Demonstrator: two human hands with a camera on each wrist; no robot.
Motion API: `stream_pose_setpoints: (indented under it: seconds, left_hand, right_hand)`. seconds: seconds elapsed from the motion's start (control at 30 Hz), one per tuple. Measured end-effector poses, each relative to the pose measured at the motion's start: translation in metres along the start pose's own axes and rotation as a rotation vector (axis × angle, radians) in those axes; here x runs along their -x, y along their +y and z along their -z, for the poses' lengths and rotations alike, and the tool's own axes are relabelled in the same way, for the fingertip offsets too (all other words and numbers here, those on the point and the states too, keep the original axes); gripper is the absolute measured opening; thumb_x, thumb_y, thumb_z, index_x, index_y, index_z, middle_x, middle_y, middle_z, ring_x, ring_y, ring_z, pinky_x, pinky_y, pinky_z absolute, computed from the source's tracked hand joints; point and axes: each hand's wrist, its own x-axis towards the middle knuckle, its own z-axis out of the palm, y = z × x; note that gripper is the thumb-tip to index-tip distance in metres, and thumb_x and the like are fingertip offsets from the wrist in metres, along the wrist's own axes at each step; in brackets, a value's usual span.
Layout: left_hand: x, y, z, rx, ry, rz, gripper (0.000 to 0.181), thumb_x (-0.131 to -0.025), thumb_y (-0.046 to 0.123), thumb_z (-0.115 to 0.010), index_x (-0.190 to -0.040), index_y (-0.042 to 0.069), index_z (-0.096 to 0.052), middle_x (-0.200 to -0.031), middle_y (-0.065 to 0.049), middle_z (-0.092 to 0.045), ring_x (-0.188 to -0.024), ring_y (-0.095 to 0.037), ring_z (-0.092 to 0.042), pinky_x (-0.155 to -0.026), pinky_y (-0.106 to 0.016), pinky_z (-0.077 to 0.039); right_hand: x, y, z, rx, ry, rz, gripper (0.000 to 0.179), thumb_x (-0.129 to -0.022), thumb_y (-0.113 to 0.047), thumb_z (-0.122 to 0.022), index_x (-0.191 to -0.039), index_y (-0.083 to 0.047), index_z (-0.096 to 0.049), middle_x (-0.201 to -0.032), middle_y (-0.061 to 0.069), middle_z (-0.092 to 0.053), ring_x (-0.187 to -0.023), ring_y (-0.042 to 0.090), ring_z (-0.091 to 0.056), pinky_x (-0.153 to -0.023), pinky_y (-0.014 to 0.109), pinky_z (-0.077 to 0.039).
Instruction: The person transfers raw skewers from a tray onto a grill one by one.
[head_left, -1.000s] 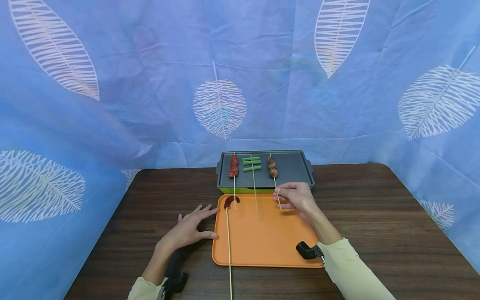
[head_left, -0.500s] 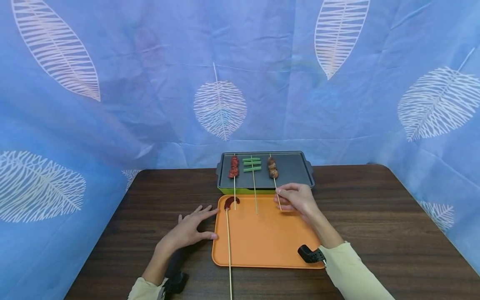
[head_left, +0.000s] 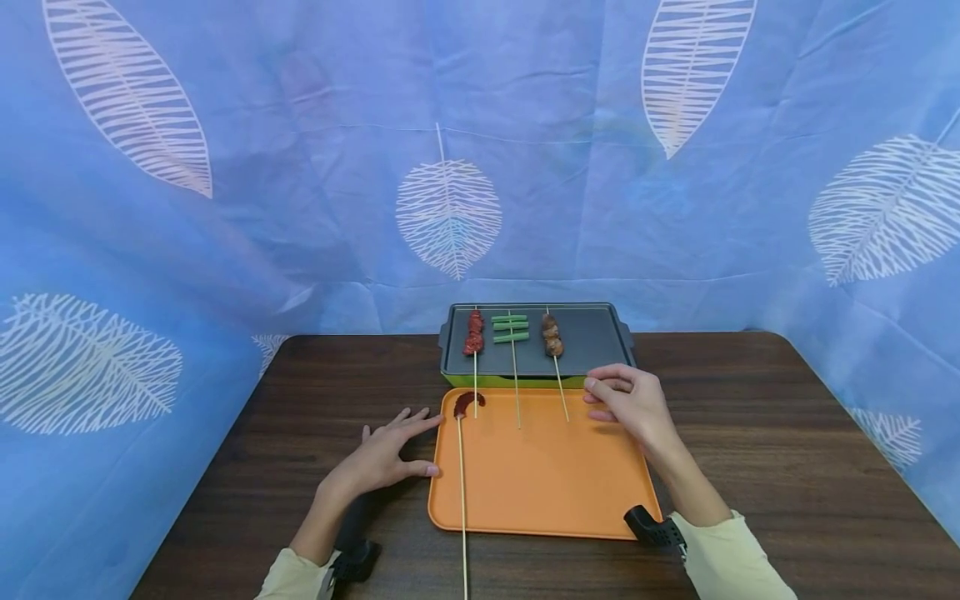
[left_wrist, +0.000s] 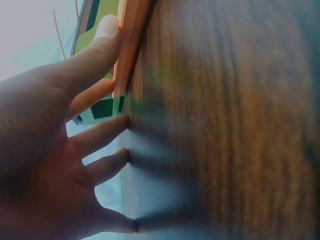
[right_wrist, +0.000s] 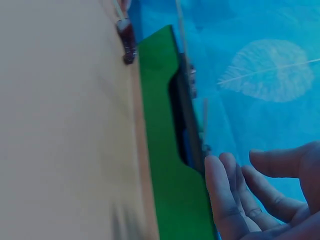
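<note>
My right hand [head_left: 630, 404] is over the orange tray's [head_left: 547, 475] far right part, fingers loosely bent with nothing between them. It is just right of a brown-meat skewer [head_left: 552, 337] lying on the dark grill plate [head_left: 592, 343], stick jutting toward me. Left of that lie a green-vegetable skewer [head_left: 511, 327] and a red-meat skewer [head_left: 473, 335]. In the tray's left side rests a skewer with a dark red curled piece [head_left: 462, 405], its stick reaching past the near edge. My left hand [left_wrist: 45, 135] is spread, thumb at the tray's rim [left_wrist: 129, 45], other fingertips at the tabletop.
Behind the tray, the grill's green base [right_wrist: 162, 150] stands close against its far edge. Dark wood table [head_left: 750, 433] surrounds both. A blue cloth [head_left: 540, 208] with white leaf prints hangs behind and at the sides. Each wrist wears a black camera [head_left: 651, 527].
My right hand has let go of the brown-meat skewer's stick and moved right, away from it. The skewer stays on the grill plate. My left hand keeps its place at the tray's left edge.
</note>
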Motion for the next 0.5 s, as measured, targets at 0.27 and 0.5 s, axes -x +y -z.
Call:
stream_pose_setpoints:
  seconds: [0.27,0.5]
  left_hand:
    - [-0.001,-0.001,-0.001,-0.002,0.002,-0.004,0.081,-0.088,0.048,-0.077,-0.158,0.022,-0.045,-0.164,-0.013,-0.035,-0.154,-0.042,-0.02,-0.099,-0.089,-0.005]
    - [0.0,-0.001,0.0,-0.002,-0.002,-0.01,0.081,-0.088,0.049,-0.076,-0.158,0.024,-0.044,-0.164,-0.013,-0.035,-0.154,-0.042,-0.02,-0.099,-0.09,-0.006]
  right_hand:
    - [0.022,-0.009,0.012,-0.045,-0.023,0.056,0.036,-0.102,-0.014,-0.067,-0.129,0.008,-0.059,-0.104,0.008,-0.073,-0.089,0.017,-0.074,-0.08,0.041,-0.061]
    - [0.028,-0.008,0.016,-0.046,-0.1,0.079,0.035,-0.103,-0.013,-0.065,-0.13,0.007,-0.058,-0.107,0.01,-0.073,-0.092,0.021,-0.074,-0.082,0.044,-0.06]
